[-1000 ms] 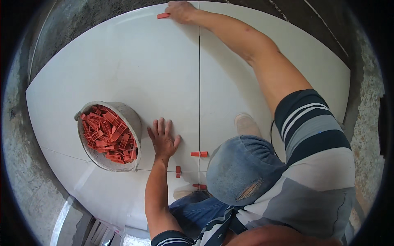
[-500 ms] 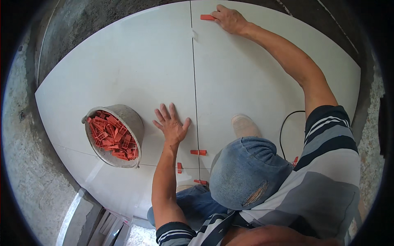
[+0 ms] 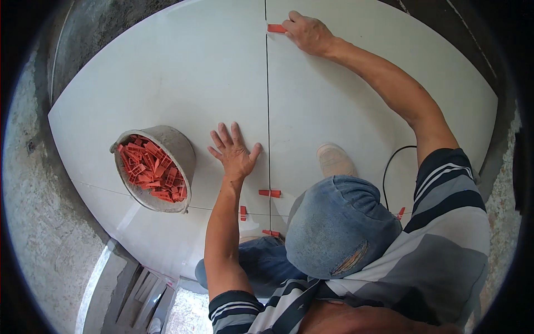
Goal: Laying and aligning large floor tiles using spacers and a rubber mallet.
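Observation:
Between two large white floor tiles (image 3: 345,100) runs a thin dark joint. At its far end my right hand (image 3: 310,34) pinches a red plastic tile-levelling wedge (image 3: 276,28), whose free tip lies at the joint. A pale clip shows there only faintly. My left hand (image 3: 238,157) rests flat on the left tile with its fingers spread, just left of the joint. Nearer to me, one red wedge (image 3: 270,193) sits across the joint. Others sit along the seams, one upright-looking wedge (image 3: 243,213) and one wedge (image 3: 271,233) close to my leg.
A dirty bucket (image 3: 186,153) full of red wedges stands on the left tile. My bent knee (image 3: 339,228) and shoe (image 3: 335,160) are on the right, beside a black cable (image 3: 385,172). Rough dark ground (image 3: 111,33) borders the tiles at the far side.
My right hand has brought the wedge slightly left, up to the joint, where the clip showed more plainly before. The left hand stays flat on the tile. The view has shifted slightly.

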